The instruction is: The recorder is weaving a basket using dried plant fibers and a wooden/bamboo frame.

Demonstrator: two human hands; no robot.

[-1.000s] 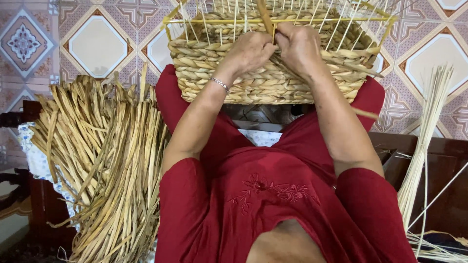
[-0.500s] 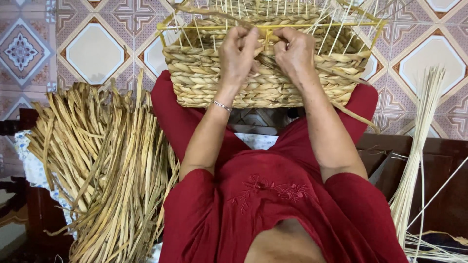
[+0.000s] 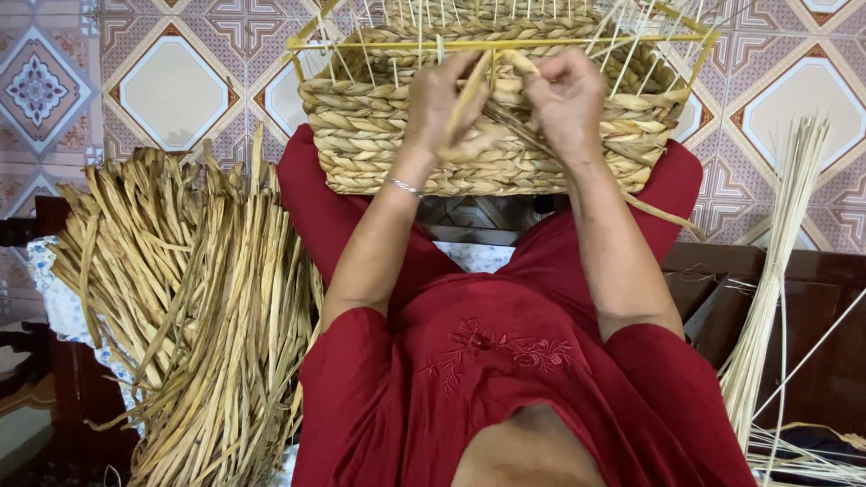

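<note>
- Head view looks straight down on a person in a red garment [image 3: 505,379], seated with a half-woven basket [image 3: 379,135] resting across the knees.
- Left hand [image 3: 442,99] sits against the basket's near wall, fingers curled and pressed together around a flat straw strand [image 3: 469,90] that rises at a slant between the two hands; a thin bangle [image 3: 403,186] circles that wrist.
- Right hand [image 3: 568,95] is just beside the left, fingers bent in a pinch on twisted strands at the top woven row; the fingertips are partly hidden, so the exact hold cannot be told.
- Basket's upper edge is a yellow frame [image 3: 505,42] with thin pale stakes [image 3: 631,63] standing up through it; both hands work just under this rim, at the middle of the near side.
- One loose strand [image 3: 663,216] trails from the basket's right lower corner over the right knee.
- On the left a big heap of dried straw strips [image 3: 189,307] lies close to the left elbow, leaving little room on that side.
- On the right a bundle of thin pale reeds [image 3: 776,271] leans across dark wooden furniture [image 3: 821,334], a little apart from the right arm.
- Patterned floor tiles [image 3: 171,90] show beyond the basket's far and side edges.
</note>
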